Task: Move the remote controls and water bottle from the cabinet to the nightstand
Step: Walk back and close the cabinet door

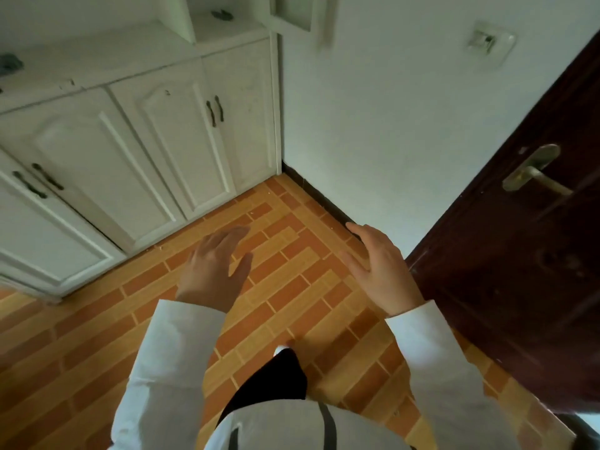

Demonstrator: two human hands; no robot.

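Both hands are empty. The left hand (216,269) is held palm down over the floor, its fingers spread loosely and slightly blurred, grasping nothing. The right hand (381,269) is turned on edge, palm facing inward, fingers straight and close together, thumb apart, also holding nothing. Each wrist comes out of a wide, smooth white sleeve (168,362), and the two hands are level with each other, well apart.

Below them lies a floor of narrow rectangular tiles in orange and tan with pale grout lines (292,254), laid in stepped rows. A dark trouser leg and a pale shoe tip (281,350) show near the bottom centre.

To the left stands the white-painted wooden cabinet (136,131), its lower doors shut, with raised arched panels and thin dark curved metal handles (215,110). On its flat top and in the open shelf niche lie small dark blurred objects (222,15); I cannot tell whether these are remotes, and no bottle can be made out. The nightstand is out of view.

To the right, a dark reddish-brown wooden door (519,271) with a brass lever handle (532,172) stands against the plain white wall (373,125).
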